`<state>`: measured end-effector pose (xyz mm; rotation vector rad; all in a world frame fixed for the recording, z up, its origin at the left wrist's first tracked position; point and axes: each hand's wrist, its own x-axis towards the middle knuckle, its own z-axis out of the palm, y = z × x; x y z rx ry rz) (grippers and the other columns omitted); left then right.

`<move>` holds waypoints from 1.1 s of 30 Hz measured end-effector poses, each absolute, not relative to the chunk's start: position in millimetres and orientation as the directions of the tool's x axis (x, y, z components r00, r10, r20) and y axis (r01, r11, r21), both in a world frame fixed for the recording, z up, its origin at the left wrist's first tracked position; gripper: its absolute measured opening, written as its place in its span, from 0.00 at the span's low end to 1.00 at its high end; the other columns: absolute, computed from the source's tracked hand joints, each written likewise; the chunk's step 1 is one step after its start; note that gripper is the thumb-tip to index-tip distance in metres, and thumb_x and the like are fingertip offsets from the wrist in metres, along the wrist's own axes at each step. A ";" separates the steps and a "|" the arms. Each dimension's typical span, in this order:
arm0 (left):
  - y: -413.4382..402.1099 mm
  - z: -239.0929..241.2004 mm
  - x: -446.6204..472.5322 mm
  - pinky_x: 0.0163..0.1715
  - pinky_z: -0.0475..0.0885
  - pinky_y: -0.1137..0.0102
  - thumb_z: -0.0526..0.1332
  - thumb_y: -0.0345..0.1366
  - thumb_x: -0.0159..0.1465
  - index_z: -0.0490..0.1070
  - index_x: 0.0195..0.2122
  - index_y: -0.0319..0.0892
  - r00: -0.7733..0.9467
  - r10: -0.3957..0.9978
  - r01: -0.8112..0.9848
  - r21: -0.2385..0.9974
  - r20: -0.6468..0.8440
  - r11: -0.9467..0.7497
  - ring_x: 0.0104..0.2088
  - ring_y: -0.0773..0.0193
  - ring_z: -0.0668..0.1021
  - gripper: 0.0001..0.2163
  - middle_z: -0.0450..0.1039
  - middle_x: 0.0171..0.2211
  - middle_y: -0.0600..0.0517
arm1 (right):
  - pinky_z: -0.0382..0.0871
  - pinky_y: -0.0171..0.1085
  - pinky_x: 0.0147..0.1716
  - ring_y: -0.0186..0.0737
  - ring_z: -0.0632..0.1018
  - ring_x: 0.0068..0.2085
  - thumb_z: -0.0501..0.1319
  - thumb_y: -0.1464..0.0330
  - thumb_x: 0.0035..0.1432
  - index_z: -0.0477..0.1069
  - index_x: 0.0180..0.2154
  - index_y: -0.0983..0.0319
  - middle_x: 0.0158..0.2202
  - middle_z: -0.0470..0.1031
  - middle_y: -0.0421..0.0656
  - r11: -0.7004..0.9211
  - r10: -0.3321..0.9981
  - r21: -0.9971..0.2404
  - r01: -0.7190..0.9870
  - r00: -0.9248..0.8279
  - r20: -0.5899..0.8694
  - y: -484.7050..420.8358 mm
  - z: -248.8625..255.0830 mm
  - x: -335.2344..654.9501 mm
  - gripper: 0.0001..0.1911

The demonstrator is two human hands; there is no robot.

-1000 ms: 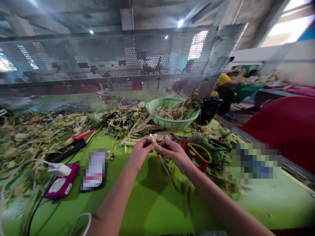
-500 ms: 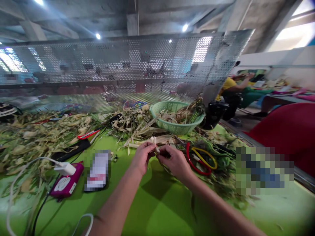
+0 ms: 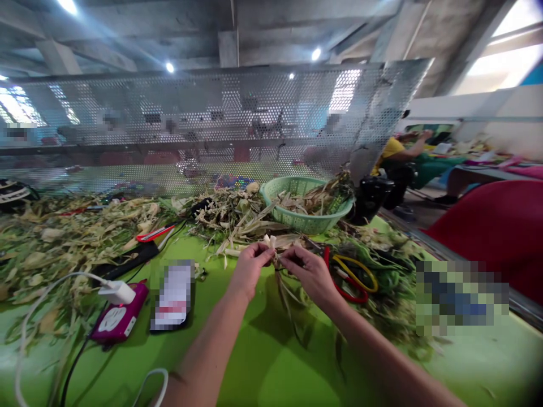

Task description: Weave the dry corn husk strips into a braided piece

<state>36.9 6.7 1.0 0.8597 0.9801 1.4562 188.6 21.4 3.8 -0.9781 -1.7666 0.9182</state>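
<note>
Near the middle of the table, my left hand (image 3: 250,270) pinches a small bundle of dried corn husk (image 3: 270,242). Its pale folded top sticks up above the thumb and forefinger. My right hand (image 3: 310,272) is closed at the other side of the same bundle, its thumb and forefinger pressed together on it. Thin husk strands (image 3: 287,308) hang from between the hands toward the tabletop. The fingertips hide exactly how the bundle is gripped. Beside my right hand lie scissors with red handles (image 3: 352,293) and a yellow-handled tool (image 3: 360,274), partly among green husks.
A green basket (image 3: 297,221) with dried husks stands behind my hands, before a perforated metal screen (image 3: 169,124). Loose husks (image 3: 46,237) cover the left side. A phone (image 3: 173,294), a magenta power strip (image 3: 121,316) and cables lie left. One person in a yellow top (image 3: 392,148) sits far right.
Both hands stay at the bundle, and my right hand has turned slightly away from the left. More hanging strands show below them now. The view has shifted a little.
</note>
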 end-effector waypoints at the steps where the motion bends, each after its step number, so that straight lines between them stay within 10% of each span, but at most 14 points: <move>1: 7.4 0.5 36.7 0.33 0.63 0.72 0.70 0.40 0.48 0.71 0.27 0.38 -0.117 0.993 -0.382 0.924 -0.007 -0.038 0.27 0.70 0.68 0.12 0.68 0.24 0.56 | 0.59 0.35 0.29 0.36 0.66 0.28 0.62 0.62 0.53 0.69 0.27 0.61 0.24 0.67 0.39 0.399 0.898 -0.887 0.232 -0.293 0.327 20.7 5.5 187.4 0.09; 33: 4.9 3.7 31.5 0.31 0.60 0.73 0.66 0.42 0.54 0.66 0.28 0.40 0.054 0.997 -0.348 0.937 0.054 -0.032 0.27 0.70 0.65 0.12 0.62 0.25 0.56 | 0.57 0.34 0.26 0.35 0.61 0.26 0.60 0.65 0.54 0.64 0.25 0.60 0.23 0.60 0.37 0.312 0.922 -0.944 0.108 -0.276 0.273 16.5 7.2 187.2 0.08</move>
